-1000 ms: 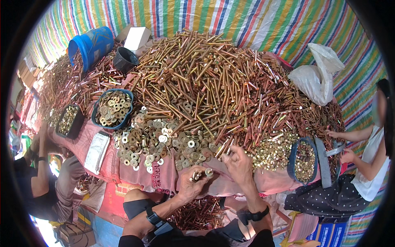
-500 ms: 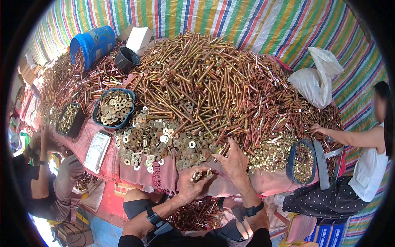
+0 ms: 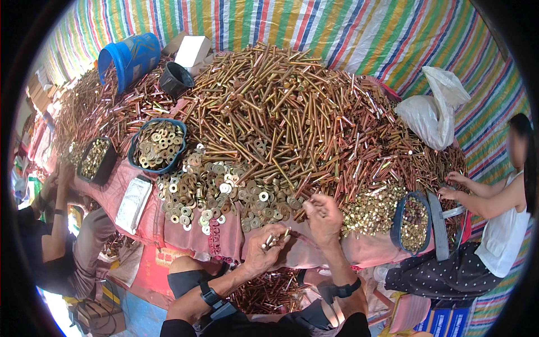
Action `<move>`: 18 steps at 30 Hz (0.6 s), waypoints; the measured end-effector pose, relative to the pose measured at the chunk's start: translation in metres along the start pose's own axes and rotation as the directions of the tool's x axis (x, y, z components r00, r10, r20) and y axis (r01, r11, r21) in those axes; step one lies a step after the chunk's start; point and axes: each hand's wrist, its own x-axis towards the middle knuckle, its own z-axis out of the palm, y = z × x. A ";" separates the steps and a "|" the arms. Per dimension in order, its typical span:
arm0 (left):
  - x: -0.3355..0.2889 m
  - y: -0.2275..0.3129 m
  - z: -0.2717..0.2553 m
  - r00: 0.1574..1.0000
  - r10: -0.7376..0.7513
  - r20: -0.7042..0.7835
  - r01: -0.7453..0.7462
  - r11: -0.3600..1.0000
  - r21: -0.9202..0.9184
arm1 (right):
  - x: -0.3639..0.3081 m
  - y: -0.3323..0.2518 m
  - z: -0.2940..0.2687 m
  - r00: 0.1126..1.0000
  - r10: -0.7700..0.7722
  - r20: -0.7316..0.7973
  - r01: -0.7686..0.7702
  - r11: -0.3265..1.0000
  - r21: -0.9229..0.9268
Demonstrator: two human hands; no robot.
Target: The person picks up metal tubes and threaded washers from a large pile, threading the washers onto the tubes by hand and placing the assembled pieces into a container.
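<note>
My left hand is closed around several small brass-coloured bolts, seen mostly end-on above the fingers. To its right, my right hand is raised over the near edge of the heap, its fingers curled in; what they pinch, if anything, is too small to make out. Beyond both hands rises a big heap of long gold-coloured bolts. Flat round washers spread over the cloth ahead of my left hand. Small shiny nuts lie loose to the right of my right hand.
A blue tub of washers and a dark tub of nuts stand left, near a foil-wrapped block. Another nut tub is at right. A blue bucket lies behind. Co-workers sit on either side.
My right hand has drawn back from the bolts and its spread fingers have curled in. My left hand stays nearly in place. The person at right now has both hands at the heap.
</note>
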 end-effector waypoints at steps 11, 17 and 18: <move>0.004 0.004 -0.002 0.999 0.023 0.033 -0.028 0.988 0.150 | -0.009 -0.052 -0.015 0.988 -0.155 0.005 0.154 0.987 0.040; 0.005 0.008 0.000 0.999 0.011 0.031 -0.015 0.989 0.144 | -0.009 -0.060 -0.013 0.975 -0.218 0.047 0.220 0.975 -0.043; 0.005 0.009 -0.001 0.999 0.009 0.034 -0.014 0.991 0.136 | -0.009 -0.062 -0.011 0.981 -0.188 0.049 0.188 0.982 0.011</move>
